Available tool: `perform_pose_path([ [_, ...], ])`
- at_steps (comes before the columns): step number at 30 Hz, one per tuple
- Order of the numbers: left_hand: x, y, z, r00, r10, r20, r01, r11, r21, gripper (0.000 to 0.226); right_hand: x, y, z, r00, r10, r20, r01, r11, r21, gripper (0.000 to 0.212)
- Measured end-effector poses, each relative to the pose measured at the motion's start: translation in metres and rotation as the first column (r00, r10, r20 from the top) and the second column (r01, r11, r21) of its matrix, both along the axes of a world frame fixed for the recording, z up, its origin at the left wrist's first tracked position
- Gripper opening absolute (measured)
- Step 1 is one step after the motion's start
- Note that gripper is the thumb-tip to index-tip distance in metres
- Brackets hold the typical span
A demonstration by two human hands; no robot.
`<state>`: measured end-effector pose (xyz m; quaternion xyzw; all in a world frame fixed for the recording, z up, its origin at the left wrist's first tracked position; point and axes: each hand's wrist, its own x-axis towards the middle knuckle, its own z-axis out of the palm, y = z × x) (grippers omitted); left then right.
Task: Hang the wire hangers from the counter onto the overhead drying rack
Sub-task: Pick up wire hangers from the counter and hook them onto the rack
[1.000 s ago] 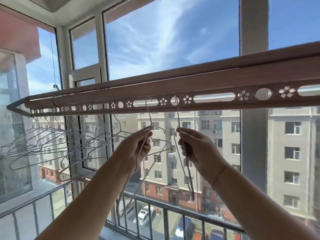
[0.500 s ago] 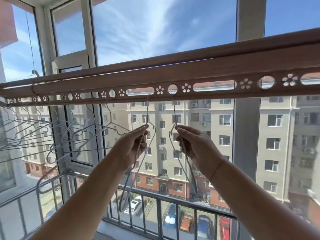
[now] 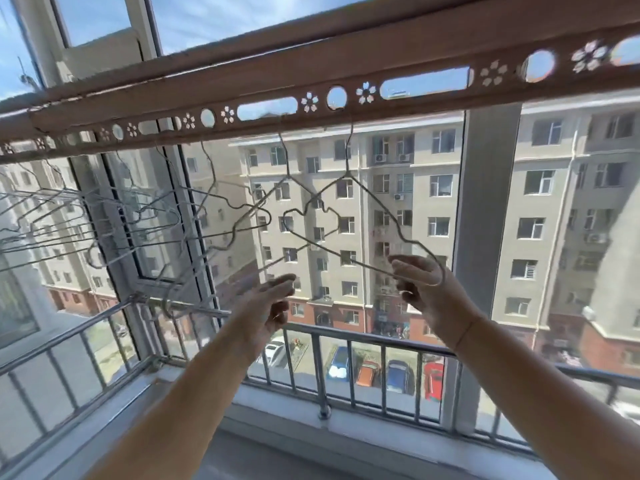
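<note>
The brown overhead drying rack (image 3: 311, 64) crosses the top, with a perforated strip of holes and flower cut-outs. Two thin wire hangers are hooked into it side by side: the left hanger (image 3: 286, 161) in a long slot, the right hanger (image 3: 377, 206) at a round hole. My right hand (image 3: 429, 292) is at the right hanger's lower near end, and the wire runs between its thumb and curled fingers. My left hand (image 3: 273, 306) is lower, with its fingertips at the blurred near end of the left hanger. Its grip is unclear.
Several more wire hangers (image 3: 104, 220) hang bunched along the rack's left part, in front of an open window frame (image 3: 180, 237). A metal railing (image 3: 346, 337) and a white sill (image 3: 294, 407) run below the hands. A grey window post (image 3: 481, 220) stands to the right.
Both hands have slid down from the hangers' necks to their lower ends. The two hangers have turned from edge-on to broadside. The view has tilted and shifted right.
</note>
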<state>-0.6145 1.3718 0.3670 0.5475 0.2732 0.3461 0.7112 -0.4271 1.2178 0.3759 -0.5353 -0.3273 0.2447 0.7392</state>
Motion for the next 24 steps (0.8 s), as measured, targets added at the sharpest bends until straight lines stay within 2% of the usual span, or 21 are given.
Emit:
perform_pose_path([
  [4,0.023,-0.018,-0.038,0.983,-0.070,-0.171,0.082,0.994,0.065,0.012,0.017,-0.025,-0.038,0.997,-0.063,0.053,0.070,0.990,-0.127,0.019],
  [9,0.068,-0.056,-0.079,0.891,-0.290,-0.349,0.373,0.905,0.202,0.023,0.044,-0.073,-0.072,0.971,-0.157,0.179,0.191,0.963,-0.190,0.030],
  [13,0.110,-0.103,-0.093,0.818,-0.430,-0.381,0.535,0.812,0.234,0.029,0.071,-0.124,-0.095,0.931,-0.278,0.235,0.329,0.919,-0.218,0.038],
  [16,0.140,-0.145,-0.099,0.744,-0.530,-0.408,0.650,0.715,0.256,0.033,0.090,-0.171,-0.107,0.871,-0.361,0.332,0.448,0.862,-0.239,0.045],
  [24,0.230,-0.293,-0.114,0.576,-0.691,-0.437,0.816,0.520,0.254,0.040,0.135,-0.344,-0.134,0.737,-0.554,0.387,0.667,0.689,-0.284,0.051],
])
